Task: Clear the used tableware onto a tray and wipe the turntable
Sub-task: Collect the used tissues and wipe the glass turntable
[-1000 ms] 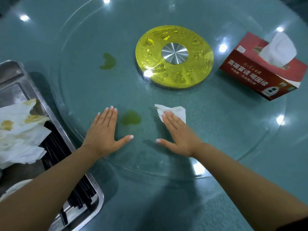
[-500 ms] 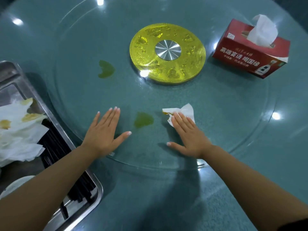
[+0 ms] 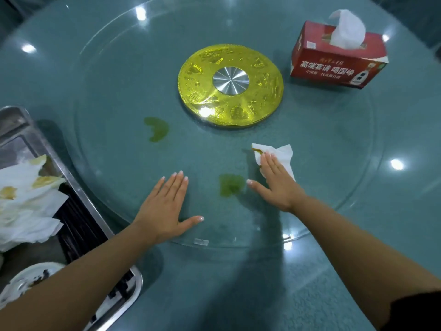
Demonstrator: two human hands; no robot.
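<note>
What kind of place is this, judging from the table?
Probably a restaurant banquet room. The round table carries a large glass turntable on a gold hub, a printed tissue box stands on it, and a steel tray beside it holds used tableware.

A round table (image 3: pixel 393 235) with a teal, faintly speckled top, filling nearly the whole view and curving off at the upper corners. Bright round reflections of overhead lamps (image 3: pixel 396 164) scattered over the glossy surface, among them one at far left, one near the top middle and one at right. Beyond the table's far rim, only dark, blurred strips of room, too dim to make out.
</note>
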